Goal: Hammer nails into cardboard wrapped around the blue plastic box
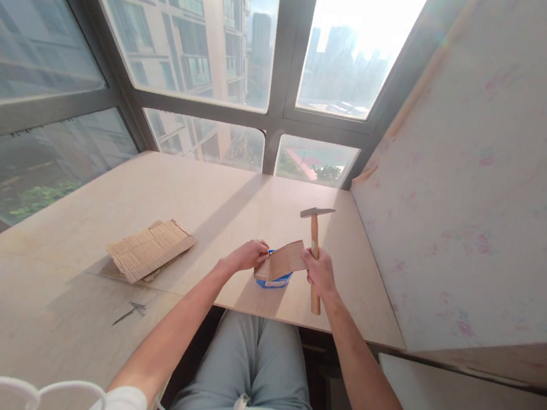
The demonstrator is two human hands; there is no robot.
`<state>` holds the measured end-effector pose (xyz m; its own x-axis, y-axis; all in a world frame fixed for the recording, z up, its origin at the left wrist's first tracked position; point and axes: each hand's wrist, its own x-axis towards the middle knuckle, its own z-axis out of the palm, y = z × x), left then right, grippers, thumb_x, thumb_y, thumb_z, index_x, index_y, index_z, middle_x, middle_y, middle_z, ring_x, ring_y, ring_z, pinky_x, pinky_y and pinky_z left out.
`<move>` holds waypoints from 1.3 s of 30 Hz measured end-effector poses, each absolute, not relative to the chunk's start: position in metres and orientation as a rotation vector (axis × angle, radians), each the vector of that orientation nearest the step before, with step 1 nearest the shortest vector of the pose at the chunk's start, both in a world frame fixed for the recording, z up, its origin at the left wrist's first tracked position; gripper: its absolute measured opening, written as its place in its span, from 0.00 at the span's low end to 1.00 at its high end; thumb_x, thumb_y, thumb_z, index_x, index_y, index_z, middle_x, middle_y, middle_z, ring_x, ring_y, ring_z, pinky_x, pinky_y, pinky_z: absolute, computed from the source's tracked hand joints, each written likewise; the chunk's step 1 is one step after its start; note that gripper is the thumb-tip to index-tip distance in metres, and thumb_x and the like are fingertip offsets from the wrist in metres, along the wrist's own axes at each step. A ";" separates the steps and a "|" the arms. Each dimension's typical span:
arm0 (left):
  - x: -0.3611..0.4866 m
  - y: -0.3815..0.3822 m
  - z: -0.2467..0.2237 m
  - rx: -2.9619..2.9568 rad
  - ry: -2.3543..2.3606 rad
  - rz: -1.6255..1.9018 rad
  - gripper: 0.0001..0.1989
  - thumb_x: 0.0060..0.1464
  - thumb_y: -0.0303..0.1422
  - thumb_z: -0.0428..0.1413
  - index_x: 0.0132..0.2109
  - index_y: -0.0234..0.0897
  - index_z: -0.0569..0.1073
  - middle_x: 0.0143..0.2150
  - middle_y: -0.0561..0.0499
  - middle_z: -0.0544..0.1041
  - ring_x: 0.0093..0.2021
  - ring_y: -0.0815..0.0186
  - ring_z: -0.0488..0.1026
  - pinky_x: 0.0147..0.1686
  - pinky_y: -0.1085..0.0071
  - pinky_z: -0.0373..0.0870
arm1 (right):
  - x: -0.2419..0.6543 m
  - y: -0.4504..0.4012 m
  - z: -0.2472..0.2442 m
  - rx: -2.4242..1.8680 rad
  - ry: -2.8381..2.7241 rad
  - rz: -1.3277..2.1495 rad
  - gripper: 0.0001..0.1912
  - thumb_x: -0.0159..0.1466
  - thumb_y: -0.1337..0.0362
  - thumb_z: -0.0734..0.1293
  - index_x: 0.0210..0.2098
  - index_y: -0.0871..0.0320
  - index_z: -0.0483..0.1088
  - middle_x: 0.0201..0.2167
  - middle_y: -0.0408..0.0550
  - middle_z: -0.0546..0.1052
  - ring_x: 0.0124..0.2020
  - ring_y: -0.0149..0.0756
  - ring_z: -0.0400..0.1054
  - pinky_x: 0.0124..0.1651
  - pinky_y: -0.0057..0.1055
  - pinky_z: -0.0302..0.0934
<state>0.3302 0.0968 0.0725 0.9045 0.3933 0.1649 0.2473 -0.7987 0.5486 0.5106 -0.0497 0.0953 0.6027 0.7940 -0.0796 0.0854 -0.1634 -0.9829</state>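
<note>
My right hand [319, 270] is closed round the wooden handle of a hammer [316, 234], whose metal head points up and away from me. The same hand touches the right end of a folded cardboard piece [286, 259]. At the left end of that cardboard is my left hand [251, 254], its fingers pinched together; what lies between the fingertips is too small to make out. Under the cardboard sits a blue box [273, 282] near the table's front edge, mostly covered.
A stack of corrugated cardboard [151, 249] lies on the wooden table [224, 198] to the left, with nails or small metal pieces [131, 313] nearer me. Windows border the far side, a patterned wall [488, 179] the right. A white cable [27, 388] crosses the lower left.
</note>
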 end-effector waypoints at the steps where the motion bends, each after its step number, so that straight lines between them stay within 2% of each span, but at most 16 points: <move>1: 0.330 0.097 0.072 2.536 0.455 0.368 0.11 0.53 0.25 0.51 0.28 0.35 0.76 0.37 0.44 0.79 0.37 0.64 0.75 0.40 0.72 0.70 | 0.510 -0.049 0.095 -1.635 -0.748 0.734 0.12 0.58 0.56 0.66 0.31 0.57 0.62 0.17 0.32 0.57 0.10 0.21 0.49 0.07 0.20 0.44; 10: 0.332 0.098 0.071 2.575 0.442 0.359 0.11 0.52 0.24 0.51 0.27 0.34 0.76 0.39 0.43 0.79 0.38 0.63 0.75 0.41 0.71 0.70 | 0.508 -0.046 0.093 -1.638 -0.757 0.709 0.12 0.58 0.55 0.65 0.31 0.57 0.62 0.16 0.32 0.57 0.09 0.22 0.50 0.07 0.21 0.44; 17: 0.332 0.098 0.072 2.591 0.446 0.333 0.12 0.52 0.24 0.51 0.26 0.35 0.77 0.38 0.46 0.80 0.35 0.65 0.75 0.38 0.73 0.69 | 0.506 -0.047 0.094 -1.647 -0.742 0.699 0.11 0.59 0.56 0.65 0.31 0.56 0.62 0.17 0.32 0.57 0.10 0.22 0.50 0.07 0.21 0.44; 27: 0.333 0.104 0.075 2.595 0.493 0.327 0.11 0.53 0.25 0.52 0.27 0.34 0.78 0.41 0.44 0.80 0.43 0.62 0.76 0.44 0.72 0.70 | 0.507 -0.044 0.101 -1.640 -0.754 0.675 0.12 0.58 0.56 0.65 0.32 0.57 0.63 0.16 0.32 0.57 0.10 0.22 0.50 0.08 0.21 0.45; 39: 0.334 0.104 0.067 2.568 0.511 0.377 0.11 0.56 0.27 0.53 0.31 0.34 0.80 0.46 0.42 0.79 0.43 0.63 0.76 0.44 0.71 0.71 | 0.512 -0.045 0.099 -1.662 -0.756 0.655 0.12 0.58 0.55 0.65 0.32 0.57 0.63 0.17 0.33 0.57 0.10 0.22 0.49 0.07 0.21 0.45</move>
<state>0.3338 0.1043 0.0673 0.8918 0.4201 0.1680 0.2843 -0.8092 0.5141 0.5117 -0.0455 0.0990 0.6385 0.7690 -0.0300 0.1393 -0.1539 -0.9782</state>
